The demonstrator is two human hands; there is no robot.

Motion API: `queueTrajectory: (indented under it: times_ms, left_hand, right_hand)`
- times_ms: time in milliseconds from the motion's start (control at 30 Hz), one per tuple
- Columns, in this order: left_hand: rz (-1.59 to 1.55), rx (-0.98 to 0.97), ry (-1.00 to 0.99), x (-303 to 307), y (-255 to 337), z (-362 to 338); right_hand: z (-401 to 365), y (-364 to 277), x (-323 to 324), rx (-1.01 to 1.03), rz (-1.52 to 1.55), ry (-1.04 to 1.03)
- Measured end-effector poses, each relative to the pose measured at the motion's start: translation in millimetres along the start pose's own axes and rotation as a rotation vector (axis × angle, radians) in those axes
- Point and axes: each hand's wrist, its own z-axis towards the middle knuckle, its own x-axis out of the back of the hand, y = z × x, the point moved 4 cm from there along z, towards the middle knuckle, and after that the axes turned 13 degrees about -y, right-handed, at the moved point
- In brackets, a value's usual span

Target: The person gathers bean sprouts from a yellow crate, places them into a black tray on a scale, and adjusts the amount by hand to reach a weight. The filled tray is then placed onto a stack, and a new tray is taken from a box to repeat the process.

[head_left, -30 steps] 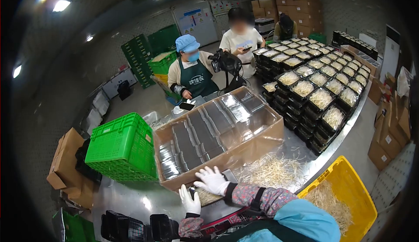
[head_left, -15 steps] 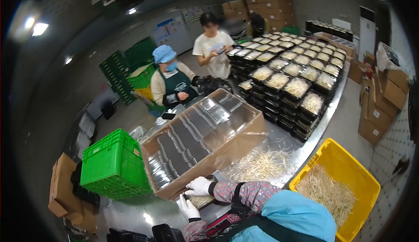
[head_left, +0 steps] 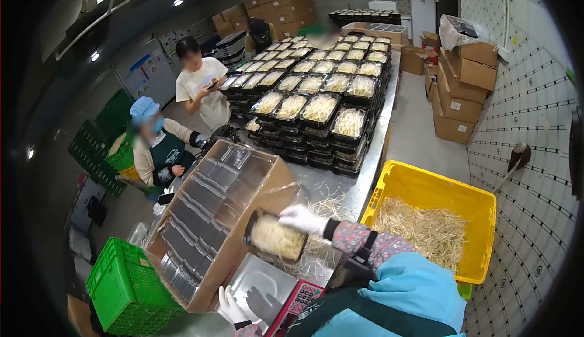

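My right hand, in a white glove, grips the edge of a black plastic tray of bean sprouts. Motion blurs the tray, which is held tilted beside the cardboard box. Below it stands a scale with a bare steel pan and a red keypad panel. My left hand, also gloved, is at the near-left edge of the pan with its fingers extended and nothing in them. Loose bean sprouts lie on the steel table past my right hand.
A cardboard box of plastic packs stands left of the scale. Stacked sprout trays fill the far table. A yellow crate of sprouts is at right, a green crate at left. Two people are across the table.
The sprout tray has come up off the scale and moved away in my right hand. My left hand has let go of it. The camera view has swung to the right.
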Motion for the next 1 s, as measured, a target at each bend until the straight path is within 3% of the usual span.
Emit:
queueTrajectory:
  times_ms: [67, 133, 167, 200, 233, 333, 400, 467, 533, 667, 700, 733, 800, 833, 867, 933, 967, 1000]
  left_hand:
    - [-0.049, -0.059, -0.022, 8.3, -12.7, 12.5]
    - [-0.038, -0.094, -0.048, 6.2, -5.8, 17.4]
    - [-0.037, -0.11, -0.058, 2.2, -1.4, 18.2]
    - [-0.038, -0.127, -0.066, -3.3, 4.4, 19.9]
    - [-0.038, -0.143, -0.072, -10.2, 9.7, 22.3]
    - [-0.064, -0.174, -0.107, -38.6, 27.7, 29.7]
    - [-0.051, -0.184, -0.149, -56.9, 35.4, 34.7]
    - [-0.034, -0.204, -0.184, -72.2, 36.9, 39.7]
    - [-0.022, -0.196, -0.204, -86.5, 47.1, 35.6]
    - [-0.025, -0.177, -0.212, -95.8, 52.5, 35.8]
    - [-0.046, -0.164, -0.197, -94.5, 49.2, 35.4]
    - [-0.066, -0.149, -0.181, -93.8, 46.3, 35.0]
    - [-0.05, -0.133, -0.181, -93.3, 44.7, 35.0]
    - [-0.04, -0.124, -0.181, -93.1, 46.2, 34.8]
    - [-0.029, -0.115, -0.18, -93.3, 49.2, 35.0]
    - [-0.04, -0.115, -0.195, -106.3, 63.7, 36.0]
    - [-0.024, -0.134, -0.207, -112.5, 65.7, 37.9]
    - [-0.008, -0.153, -0.218, -119.3, 67.3, 39.5]
  right_hand:
    - [-16.0, -34.0, 87.8, 0.261, -0.094, 0.371]
    - [-40.8, -76.4, 158.0, 0.399, 0.042, 0.689]
    - [-53.5, -93.9, 189.7, 0.424, -0.132, 0.883]
    - [-57.2, -92.3, 226.5, 0.389, -0.101, 0.957]
    - [-54.9, -101.2, 249.3, 0.593, 0.098, 0.991]
    - [-33.3, -33.1, 368.2, 0.411, -0.052, 1.144]
    - [-33.7, 5.9, 401.9, -0.061, -0.294, 1.253]
    - [-23.3, 16.4, 411.7, 0.1, -0.167, 1.329]
    - [-17.8, -0.6, 396.4, 0.025, 0.046, 1.19]
    - [-28.6, -23.7, 371.9, -0.018, 0.161, 1.193]
    - [-41.9, -50.7, 351.3, -0.045, 0.038, 1.271]
    - [-42.9, -38.9, 371.7, -0.079, -0.248, 1.291]
    - [-45.7, -62.7, 357.1, 0.099, -0.362, 1.254]
    - [-42.7, -77.4, 353.2, 0.112, -0.817, 1.265]
    - [-38.5, -98.8, 339.0, 0.209, -0.988, 1.217]
    - [-21.8, -117.9, 323.6, 0.18, -1.311, 1.149]
    - [-8.7, -101.4, 326.5, 0.105, -1.478, 1.115]
    - [0.0, -94.3, 328.5, -0.258, -1.397, 0.751]
